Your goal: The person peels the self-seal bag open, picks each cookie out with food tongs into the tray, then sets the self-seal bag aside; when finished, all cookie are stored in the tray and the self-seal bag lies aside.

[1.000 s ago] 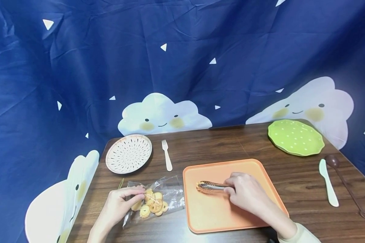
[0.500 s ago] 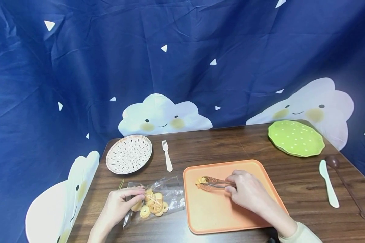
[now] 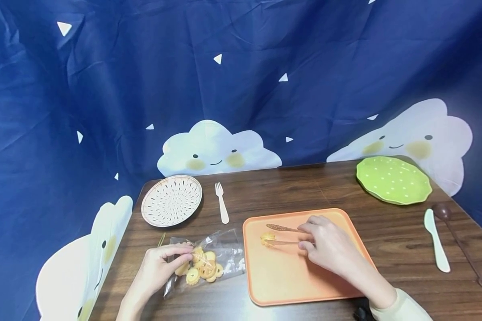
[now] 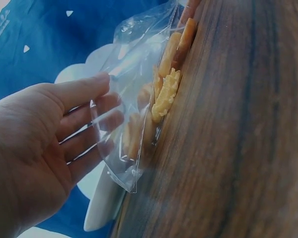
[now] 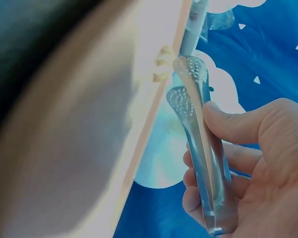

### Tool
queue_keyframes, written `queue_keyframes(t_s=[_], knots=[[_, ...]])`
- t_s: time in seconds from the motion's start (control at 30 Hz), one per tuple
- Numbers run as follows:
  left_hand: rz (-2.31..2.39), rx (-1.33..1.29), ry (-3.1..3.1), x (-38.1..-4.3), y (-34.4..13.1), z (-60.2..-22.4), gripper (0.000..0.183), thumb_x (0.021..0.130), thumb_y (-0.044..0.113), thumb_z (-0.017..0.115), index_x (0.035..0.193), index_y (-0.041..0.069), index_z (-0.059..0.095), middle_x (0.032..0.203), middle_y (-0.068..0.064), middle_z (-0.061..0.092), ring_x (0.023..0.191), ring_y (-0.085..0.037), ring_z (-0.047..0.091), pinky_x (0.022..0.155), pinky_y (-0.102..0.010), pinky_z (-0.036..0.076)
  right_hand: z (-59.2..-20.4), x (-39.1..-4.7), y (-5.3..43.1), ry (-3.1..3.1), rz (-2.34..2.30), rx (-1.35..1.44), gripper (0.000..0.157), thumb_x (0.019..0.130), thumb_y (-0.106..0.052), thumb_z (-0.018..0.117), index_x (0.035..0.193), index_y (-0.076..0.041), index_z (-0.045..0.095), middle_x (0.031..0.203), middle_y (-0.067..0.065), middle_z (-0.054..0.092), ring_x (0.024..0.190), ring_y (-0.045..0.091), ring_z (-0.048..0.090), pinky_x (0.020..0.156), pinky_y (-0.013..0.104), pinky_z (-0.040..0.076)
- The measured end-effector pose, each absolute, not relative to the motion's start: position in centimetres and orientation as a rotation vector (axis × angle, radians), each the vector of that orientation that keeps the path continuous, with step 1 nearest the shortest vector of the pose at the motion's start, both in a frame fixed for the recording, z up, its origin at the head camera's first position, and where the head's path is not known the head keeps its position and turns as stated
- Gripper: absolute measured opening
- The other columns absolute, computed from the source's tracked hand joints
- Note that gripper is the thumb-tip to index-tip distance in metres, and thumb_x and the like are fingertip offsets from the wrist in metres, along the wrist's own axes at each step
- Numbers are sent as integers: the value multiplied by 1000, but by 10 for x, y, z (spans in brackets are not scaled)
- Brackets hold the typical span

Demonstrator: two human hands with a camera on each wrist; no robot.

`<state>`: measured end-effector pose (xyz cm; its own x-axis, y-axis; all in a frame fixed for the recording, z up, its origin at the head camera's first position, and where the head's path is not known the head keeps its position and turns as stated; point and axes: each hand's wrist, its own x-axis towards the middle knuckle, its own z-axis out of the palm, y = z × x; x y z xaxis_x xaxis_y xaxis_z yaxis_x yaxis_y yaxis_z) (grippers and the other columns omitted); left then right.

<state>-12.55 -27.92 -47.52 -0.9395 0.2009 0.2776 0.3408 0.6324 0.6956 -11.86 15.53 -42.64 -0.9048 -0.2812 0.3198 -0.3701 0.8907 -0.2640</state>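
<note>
My left hand (image 3: 158, 269) holds the upper edge of a clear plastic bag (image 3: 229, 252) between thumb and fingers; in the left wrist view the fingers (image 4: 92, 136) show through the film. Inside the bag lie several cookies (image 3: 206, 269). Above the orange tray (image 3: 289, 285), my right hand (image 3: 331, 245) grips metal tongs (image 5: 206, 148) with perforated tips, their arms spread apart. One yellow cookie (image 3: 267, 239) rests on the tray near its left edge, at the tip of the nearer arm; whether that tip touches it, I cannot tell.
A white patterned plate (image 3: 172, 200) and a white fork (image 3: 222, 203) lie at the back left. On the right are a green dotted plate (image 3: 393, 180), a pale green knife (image 3: 437, 240) and a brown spoon (image 3: 459, 243). A blue curtain (image 3: 241, 80) hangs behind the table.
The tongs have gone from closed on the cookie to spread apart, and the cookie now lies loose on the tray. The left hand and the bag have stayed in place.
</note>
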Motion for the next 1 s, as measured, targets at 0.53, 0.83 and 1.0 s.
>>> queue_keyframes(t_s=[0.53, 0.83, 1.0], knots=[[-1244, -420, -2673, -125, -279, -472, 14, 82, 31, 82, 97, 32, 80, 107, 11, 80, 106, -5, 74, 96, -4, 52, -415, -145, 81, -2728, 401, 1029, 14, 79, -16, 82, 91, -19, 75, 81, -8, 59, 79, 12, 55, 68, 29, 52], [-1252, -459, -2637, -127, -279, -472, 15, 82, 29, 83, 97, 27, 81, 107, 6, 80, 107, -13, 76, 97, -3, 50, -421, -154, 49, -2724, 353, 1206, 14, 77, -19, 82, 88, -19, 73, 81, -8, 55, 79, 9, 51, 72, 30, 54], [-1260, -462, -2638, -126, -280, -472, 15, 82, 28, 83, 97, 29, 81, 107, 7, 80, 107, -13, 76, 97, -4, 51, -423, -154, 38, -2752, 347, 1258, 24, 80, -24, 81, 102, -16, 75, 86, -8, 58, 81, 10, 50, 73, 29, 53]])
